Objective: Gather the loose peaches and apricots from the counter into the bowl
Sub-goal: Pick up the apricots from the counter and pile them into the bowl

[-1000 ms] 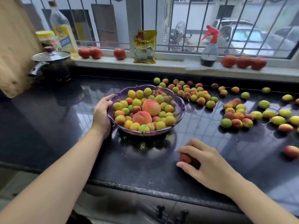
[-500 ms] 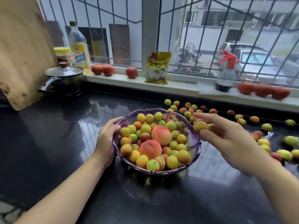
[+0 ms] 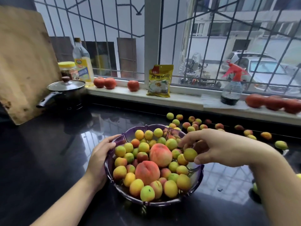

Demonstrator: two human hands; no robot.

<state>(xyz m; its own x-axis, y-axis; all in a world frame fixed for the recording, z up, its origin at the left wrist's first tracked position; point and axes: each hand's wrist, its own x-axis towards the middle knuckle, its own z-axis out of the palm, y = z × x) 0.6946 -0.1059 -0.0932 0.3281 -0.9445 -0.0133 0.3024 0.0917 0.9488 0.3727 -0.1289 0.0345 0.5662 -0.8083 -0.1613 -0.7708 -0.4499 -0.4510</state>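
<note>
Over the bowl (image 3: 197, 172) the right hand (image 3: 224, 148) pinches an apricot (image 3: 189, 154); left hand (image 3: 101, 154) clasps the rim

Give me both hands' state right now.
Left hand: holding the rim of the bowl.
Right hand: holding an apricot over the bowl.

Bare counter (image 3: 40, 160) left; loose fruit (image 3: 192, 124) crowds right.
</note>
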